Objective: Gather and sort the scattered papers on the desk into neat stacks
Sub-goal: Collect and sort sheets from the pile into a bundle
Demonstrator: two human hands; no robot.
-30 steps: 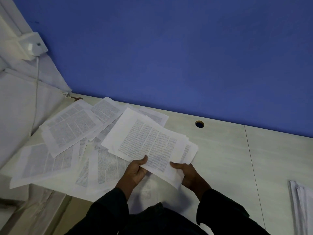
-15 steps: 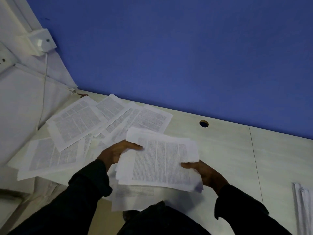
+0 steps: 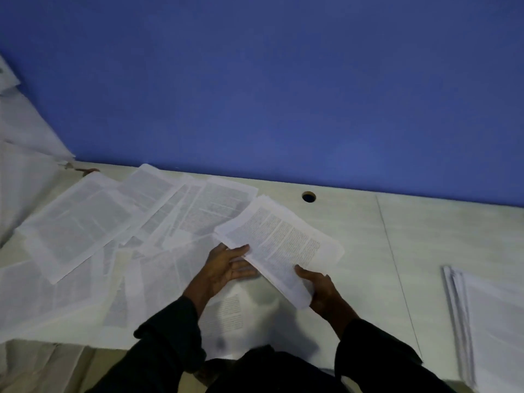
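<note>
A small bundle of printed sheets (image 3: 279,245) is held tilted just above the pale desk (image 3: 368,251), slanting from upper left to lower right. My right hand (image 3: 319,285) grips its near right corner, thumb on top. My left hand (image 3: 226,266) touches the bundle's left edge, thumb on top and fingers spread underneath. Several loose printed pages (image 3: 93,231) lie overlapping across the left half of the desk. One more page (image 3: 226,313) lies under my left forearm near the front edge.
A stack of white sheets (image 3: 487,321) lies at the desk's right edge. A round cable hole (image 3: 308,197) sits near the blue wall (image 3: 283,95). A seam (image 3: 397,265) runs down the desk. White wall panels (image 3: 22,165) stand at the left.
The bundle has moved right and turned to slant down to the right. My left hand has slid from its top left corner to its left edge. The view has shifted right.
</note>
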